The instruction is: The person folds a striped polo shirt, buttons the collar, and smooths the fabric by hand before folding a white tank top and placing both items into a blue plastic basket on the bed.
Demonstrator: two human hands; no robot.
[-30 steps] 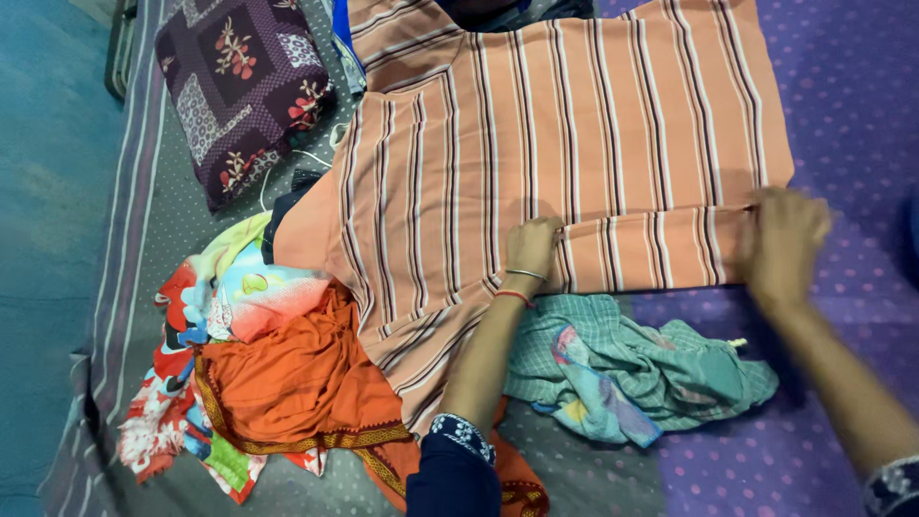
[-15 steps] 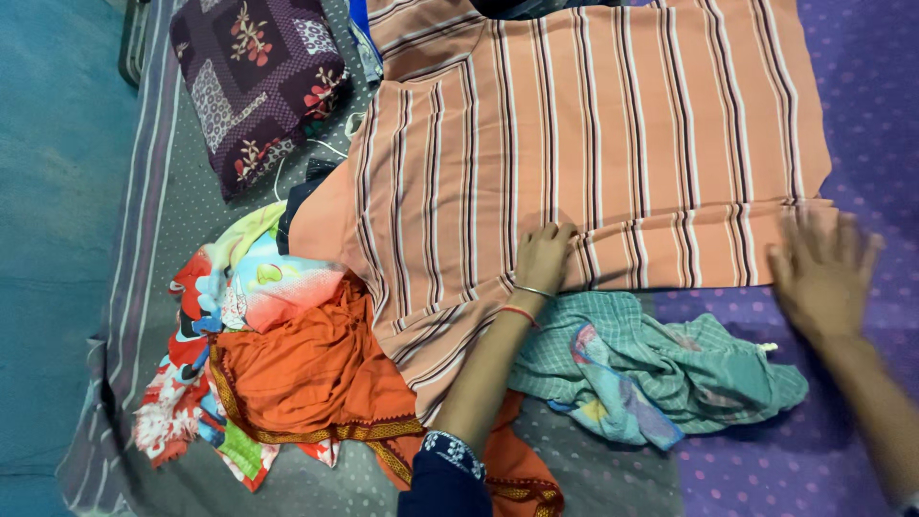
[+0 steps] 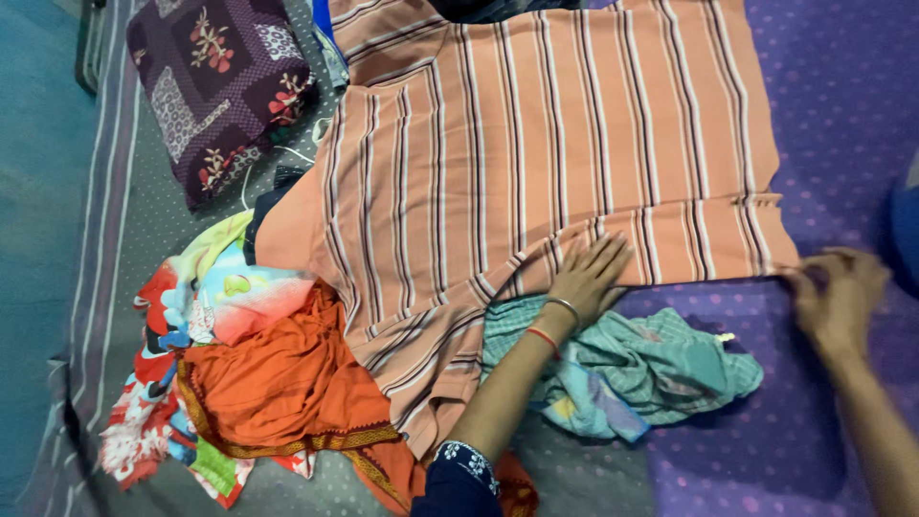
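A peach garment with dark and white stripes lies spread flat on the bed. My left hand rests palm down, fingers apart, on the garment's lower folded strip near its middle. My right hand is at the strip's right corner, fingers curled and pinching the cloth edge; it is blurred. A green checked cloth lies crumpled just below the strip, under my left wrist.
A heap of orange and multicoloured printed clothes sits at the left. A dark floral pillow lies at the top left. The purple dotted bedsheet shows at the right, a grey dotted sheet at the left.
My left hand slid right along the strip and flattened out. My right hand moved down to the strip's right corner and closed on it. The strip now lies stretched further right.
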